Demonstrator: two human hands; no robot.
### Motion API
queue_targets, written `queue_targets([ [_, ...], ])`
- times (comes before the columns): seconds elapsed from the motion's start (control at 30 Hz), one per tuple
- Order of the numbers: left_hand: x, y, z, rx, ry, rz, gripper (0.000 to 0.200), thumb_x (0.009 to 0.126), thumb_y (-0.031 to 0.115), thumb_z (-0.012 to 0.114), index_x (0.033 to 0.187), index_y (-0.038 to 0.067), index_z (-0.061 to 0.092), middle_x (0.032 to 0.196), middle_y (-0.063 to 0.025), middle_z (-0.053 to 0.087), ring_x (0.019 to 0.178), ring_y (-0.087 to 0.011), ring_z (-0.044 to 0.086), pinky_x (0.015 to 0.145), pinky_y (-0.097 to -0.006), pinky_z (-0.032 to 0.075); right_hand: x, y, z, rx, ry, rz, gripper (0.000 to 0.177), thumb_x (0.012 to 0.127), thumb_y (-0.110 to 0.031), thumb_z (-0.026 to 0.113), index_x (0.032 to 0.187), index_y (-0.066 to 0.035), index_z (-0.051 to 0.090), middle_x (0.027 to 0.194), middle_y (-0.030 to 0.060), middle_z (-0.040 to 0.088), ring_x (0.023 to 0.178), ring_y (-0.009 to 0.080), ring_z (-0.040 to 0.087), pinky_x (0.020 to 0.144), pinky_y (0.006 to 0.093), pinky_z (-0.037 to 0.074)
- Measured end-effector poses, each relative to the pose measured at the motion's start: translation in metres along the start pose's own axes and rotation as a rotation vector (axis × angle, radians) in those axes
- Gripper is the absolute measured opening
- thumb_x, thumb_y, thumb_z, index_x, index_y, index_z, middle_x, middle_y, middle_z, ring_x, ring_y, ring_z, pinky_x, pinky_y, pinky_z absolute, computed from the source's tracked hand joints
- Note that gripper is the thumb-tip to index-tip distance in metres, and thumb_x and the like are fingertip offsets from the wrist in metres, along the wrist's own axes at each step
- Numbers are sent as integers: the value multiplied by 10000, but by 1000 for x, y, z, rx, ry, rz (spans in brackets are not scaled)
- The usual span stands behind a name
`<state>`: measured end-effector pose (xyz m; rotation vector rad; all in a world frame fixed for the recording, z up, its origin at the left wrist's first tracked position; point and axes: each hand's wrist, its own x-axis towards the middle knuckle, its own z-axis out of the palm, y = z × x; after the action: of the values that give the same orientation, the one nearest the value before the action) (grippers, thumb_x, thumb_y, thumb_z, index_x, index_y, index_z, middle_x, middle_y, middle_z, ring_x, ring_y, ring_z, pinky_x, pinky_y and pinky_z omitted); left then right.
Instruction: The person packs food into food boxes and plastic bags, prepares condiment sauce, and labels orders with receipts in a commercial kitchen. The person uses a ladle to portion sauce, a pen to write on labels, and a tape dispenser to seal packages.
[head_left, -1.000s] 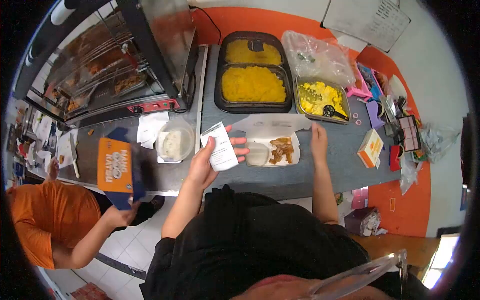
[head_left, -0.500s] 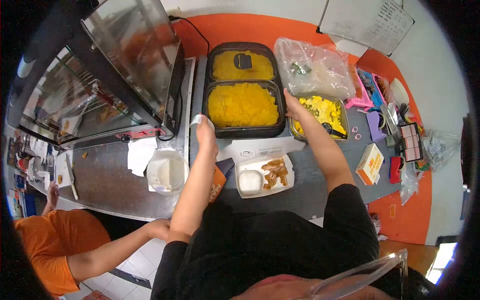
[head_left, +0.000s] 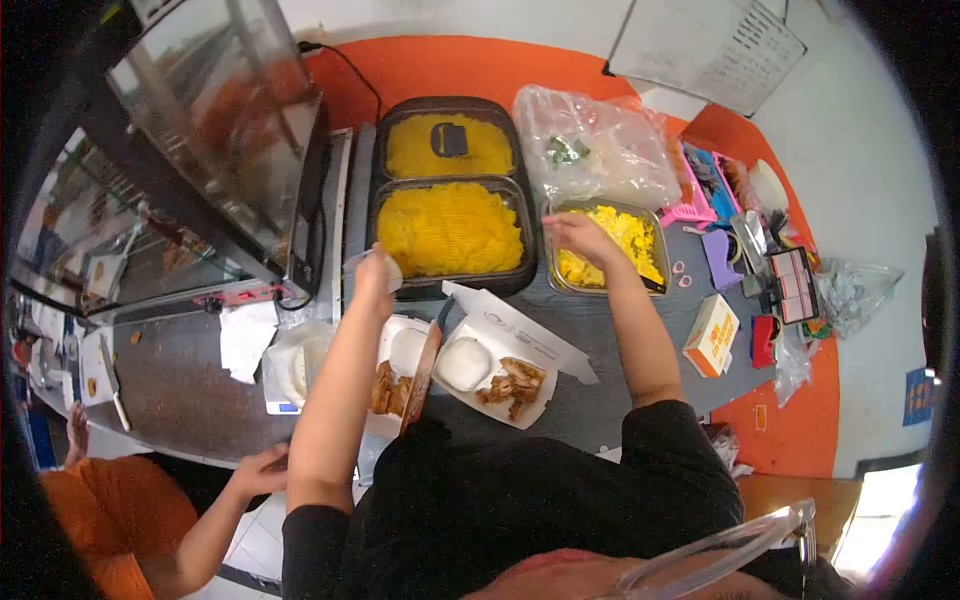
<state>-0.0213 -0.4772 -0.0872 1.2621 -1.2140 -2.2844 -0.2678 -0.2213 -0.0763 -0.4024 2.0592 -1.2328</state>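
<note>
My left hand (head_left: 372, 280) is closed around a small translucent cup (head_left: 393, 273) at the left front corner of a black tray of yellow rice (head_left: 450, 232). My right hand (head_left: 584, 240) hovers over the left side of a metal tray of crumbled yellow egg (head_left: 640, 238), fingers stretched out and seemingly holding nothing. In front of me an open white carton (head_left: 520, 325) holds a white rice mound (head_left: 464, 364) and browned meat pieces (head_left: 515, 386). A second carton (head_left: 407, 324) with similar food stands left of it, partly hidden by my left forearm.
A glass display warmer (head_left: 215, 150) stands at the left. Behind the egg lies a clear plastic bag (head_left: 600, 150). An orange-and-white box (head_left: 712, 336) and a purple tape dispenser (head_left: 720, 260) are on the right. A co-worker's hand (head_left: 262, 470) is near my left forearm.
My right hand has moved from the black tray's edge to above the egg. The front carton has turned, and a second filled carton now shows beside it. The co-worker's hand has left my arm.
</note>
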Motion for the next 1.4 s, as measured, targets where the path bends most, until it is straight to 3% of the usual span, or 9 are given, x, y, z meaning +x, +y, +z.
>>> queue_targets([
  [0.1, -58, 26, 1, -43, -4, 155, 306, 908, 284, 380, 1095, 88, 523, 967, -42, 561, 896, -172, 530, 790, -315, 403, -14, 40, -66, -835, 235, -43, 362, 753, -260, 565, 1061, -69, 579, 1127, 117, 552, 1018, 288, 525, 858, 500, 361],
  [0.17, -98, 38, 10, -34, -149, 357, 398, 913, 271, 378, 1205, 12, 455, 1189, -85, 501, 1094, -186, 465, 931, -298, 317, -35, 60, -87, -1306, 329, 209, 327, 734, -254, 574, 1013, -85, 600, 1039, 105, 594, 941, 280, 564, 843, 520, 361],
  [0.3, -150, 41, 57, 469, -497, 561, 384, 915, 238, 373, 1198, -12, 444, 1203, -137, 485, 1132, -240, 440, 958, -325, 294, -61, 68, -99, -1377, 314, 335, 288, 719, -257, 590, 960, -101, 616, 1001, 88, 606, 953, 262, 559, 824, 529, 359],
  [0.4, -140, 30, 99, 1117, -876, 984, 330, 889, 171, 377, 1161, -1, 452, 1111, -232, 470, 1052, -362, 440, 923, -373, 329, -62, 76, -107, -1371, 321, 190, 217, 708, -233, 607, 877, -101, 642, 894, 136, 622, 907, 293, 573, 725, 564, 370],
  [0.6, -87, -26, 187, 1893, -1054, 702, 438, 875, 227, 357, 1276, 51, 342, 1364, -199, 233, 1261, -327, 240, 993, -479, 246, -71, 72, -108, -1252, 384, -218, 146, 758, -135, 484, 800, -51, 596, 782, 194, 609, 729, 316, 612, 590, 405, 476],
  [0.77, -66, -71, 212, 2371, -1129, 423, 562, 867, 262, 367, 1363, 107, 155, 1429, -143, 4, 1314, -310, 67, 1006, -534, 185, -72, 64, -65, -1390, 256, -146, 173, 746, -122, 458, 793, -37, 602, 716, 167, 612, 674, 315, 614, 569, 409, 476],
  [0.9, -45, -87, 202, 2265, -1123, 563, 570, 859, 238, 367, 1361, 75, 151, 1424, -166, -1, 1316, -307, 60, 1017, -511, 177, -63, 69, -30, -1179, 288, -325, 173, 735, -104, 476, 796, -17, 613, 705, 173, 607, 668, 326, 610, 583, 409, 478],
  [1.07, -56, -90, 202, 2261, -1138, 464, 571, 834, 177, 378, 1350, 40, 174, 1420, -181, -8, 1315, -307, 68, 1022, -494, 179, -48, 57, -12, -920, 203, -144, 139, 720, -67, 502, 806, 5, 582, 763, 200, 599, 697, 337, 602, 602, 414, 478],
  [1.4, -52, -98, 196, 2288, -1115, 454, 557, 857, 215, 380, 1339, 11, 189, 1423, -168, -19, 1317, -303, 52, 1022, -491, 177, -78, 41, -8, -1235, 72, -376, 137, 745, -87, 493, 839, 2, 537, 682, 169, 577, 681, 339, 590, 570, 419, 464],
])
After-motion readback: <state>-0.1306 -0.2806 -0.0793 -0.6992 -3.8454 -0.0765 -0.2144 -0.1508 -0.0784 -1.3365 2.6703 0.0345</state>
